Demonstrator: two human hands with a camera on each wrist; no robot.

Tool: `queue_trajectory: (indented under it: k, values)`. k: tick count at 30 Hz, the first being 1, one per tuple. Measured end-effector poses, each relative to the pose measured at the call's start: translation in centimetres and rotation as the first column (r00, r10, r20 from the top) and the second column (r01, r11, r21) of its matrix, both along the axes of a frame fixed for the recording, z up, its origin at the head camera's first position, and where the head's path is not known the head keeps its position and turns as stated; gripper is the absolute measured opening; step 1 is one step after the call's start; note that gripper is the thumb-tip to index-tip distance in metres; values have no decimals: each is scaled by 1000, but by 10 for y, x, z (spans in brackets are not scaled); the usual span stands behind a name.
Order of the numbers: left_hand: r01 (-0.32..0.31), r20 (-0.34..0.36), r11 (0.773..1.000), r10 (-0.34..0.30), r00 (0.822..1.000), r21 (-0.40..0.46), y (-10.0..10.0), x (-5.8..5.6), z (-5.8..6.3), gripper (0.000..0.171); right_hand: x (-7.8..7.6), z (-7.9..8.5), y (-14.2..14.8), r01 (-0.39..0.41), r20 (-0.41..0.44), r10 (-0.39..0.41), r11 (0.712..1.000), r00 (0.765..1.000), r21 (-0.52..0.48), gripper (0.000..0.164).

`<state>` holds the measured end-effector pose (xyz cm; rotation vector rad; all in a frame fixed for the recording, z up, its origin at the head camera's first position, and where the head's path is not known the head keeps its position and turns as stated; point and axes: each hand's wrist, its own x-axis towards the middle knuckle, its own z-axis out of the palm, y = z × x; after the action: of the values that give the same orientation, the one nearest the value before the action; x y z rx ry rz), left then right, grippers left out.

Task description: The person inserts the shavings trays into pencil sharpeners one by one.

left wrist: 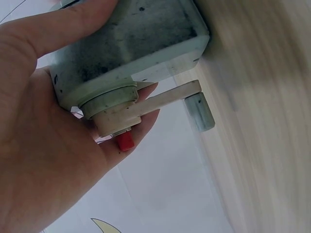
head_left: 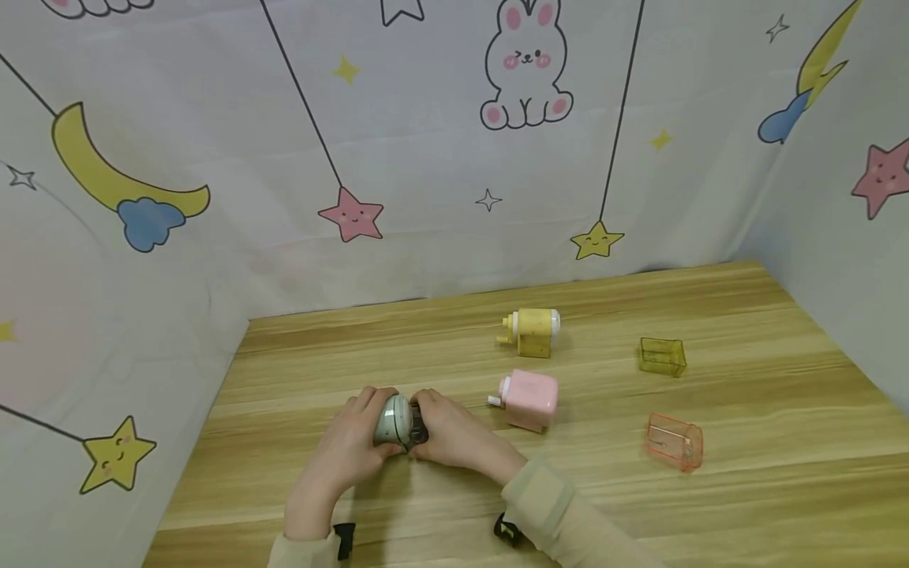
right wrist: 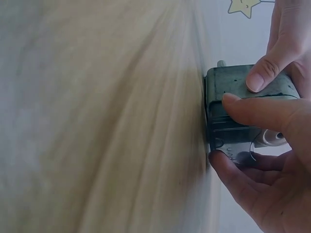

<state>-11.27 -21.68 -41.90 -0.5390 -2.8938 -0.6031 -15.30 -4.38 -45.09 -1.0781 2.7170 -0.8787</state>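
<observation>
My left hand (head_left: 348, 443) grips a pale green speckled crank pencil sharpener (head_left: 387, 422) around its body. The sharpener's crank (left wrist: 167, 98) sticks out below the palm in the left wrist view, with a small red piece (left wrist: 125, 141) beside its hub. My right hand (head_left: 452, 430) pinches a dark see-through shavings drawer (right wrist: 236, 148) between thumb and fingers, against the sharpener's open end. How far the drawer sits inside the body cannot be told. In the right wrist view, the left thumb (right wrist: 265, 73) presses on the sharpener's side.
Right of the hands lie a yellow crank sharpener (head_left: 534, 331) and a pink one (head_left: 531, 399). Farther right are a clear yellow drawer (head_left: 662, 356) and a clear red drawer (head_left: 673, 443). A printed curtain (head_left: 426, 158) borders the wooden table (head_left: 767, 379).
</observation>
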Motion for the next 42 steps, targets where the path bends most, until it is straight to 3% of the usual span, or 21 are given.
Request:
queue_trajectory:
  k: [22,42]
  values:
    - [1,-1,1000,-1,1000,11,1,1,0,69,-1,-4,-7,-35,-13,34,996,999,-83,64]
    - [5,-3,1000,-5,1000,16,1,0,0,69,-2,-7,-12,-11,19,13,996,1000,-90,68]
